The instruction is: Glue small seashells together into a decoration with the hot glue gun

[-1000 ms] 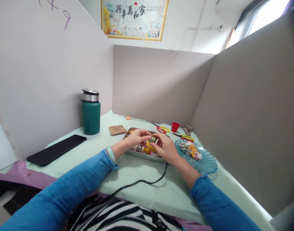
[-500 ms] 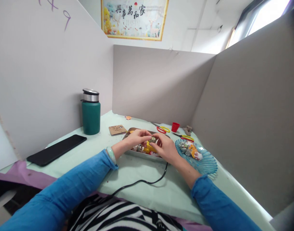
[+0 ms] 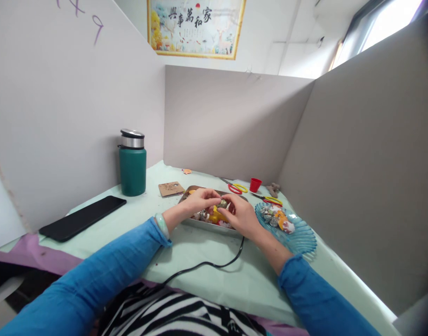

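Above a metal tray (image 3: pixel 214 227), my left hand (image 3: pixel 201 200) and my right hand (image 3: pixel 242 215) meet at their fingertips. Between them they hold a small greenish round object (image 3: pixel 222 203), with the fingers of both hands closed on it. What exactly it is cannot be made out. Yellow, white and red small pieces lie in the tray under my hands, partly hidden by them. A blue glass plate (image 3: pixel 303 238) with silvery and orange pieces sits to the right of my right hand.
A green bottle (image 3: pixel 132 170) and a black phone (image 3: pixel 83 217) are at the left. Behind the tray lie a brown card (image 3: pixel 171 188), two pairs of scissors (image 3: pixel 237 188) and a red cup (image 3: pixel 255 185). A black cable (image 3: pixel 206 263) crosses the front. Grey panels surround the table.
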{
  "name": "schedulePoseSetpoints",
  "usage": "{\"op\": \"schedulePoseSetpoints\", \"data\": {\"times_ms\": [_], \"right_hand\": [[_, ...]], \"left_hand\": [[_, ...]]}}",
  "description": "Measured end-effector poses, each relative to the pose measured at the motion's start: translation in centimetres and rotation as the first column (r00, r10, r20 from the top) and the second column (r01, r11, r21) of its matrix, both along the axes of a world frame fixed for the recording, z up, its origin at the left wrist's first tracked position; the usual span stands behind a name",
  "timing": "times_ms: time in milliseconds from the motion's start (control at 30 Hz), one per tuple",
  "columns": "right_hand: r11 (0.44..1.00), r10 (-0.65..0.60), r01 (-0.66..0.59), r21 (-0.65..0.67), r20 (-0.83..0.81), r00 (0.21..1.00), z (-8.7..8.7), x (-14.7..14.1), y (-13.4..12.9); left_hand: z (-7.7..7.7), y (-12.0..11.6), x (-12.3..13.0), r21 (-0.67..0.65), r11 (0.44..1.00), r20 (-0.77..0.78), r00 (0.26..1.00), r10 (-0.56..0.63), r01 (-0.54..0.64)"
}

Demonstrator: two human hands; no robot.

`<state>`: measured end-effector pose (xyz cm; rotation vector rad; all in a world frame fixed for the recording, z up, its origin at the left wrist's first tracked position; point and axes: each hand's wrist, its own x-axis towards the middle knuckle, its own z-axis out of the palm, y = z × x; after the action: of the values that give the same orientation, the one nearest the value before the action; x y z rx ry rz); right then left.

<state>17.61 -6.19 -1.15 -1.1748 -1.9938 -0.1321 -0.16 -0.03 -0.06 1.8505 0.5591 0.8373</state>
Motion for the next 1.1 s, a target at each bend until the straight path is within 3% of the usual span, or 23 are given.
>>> {"op": "schedulePoseSetpoints", "data": {"times_ms": [1100], "right_hand": [[1.000,-0.005,0.006,-0.021,0.069,0.998,0.06,-0.04,-0.04]], "left_hand": [[0.08,-0.12,0.04,0.019,1.000,-0.084,0.996,-0.001,0.002]]}}
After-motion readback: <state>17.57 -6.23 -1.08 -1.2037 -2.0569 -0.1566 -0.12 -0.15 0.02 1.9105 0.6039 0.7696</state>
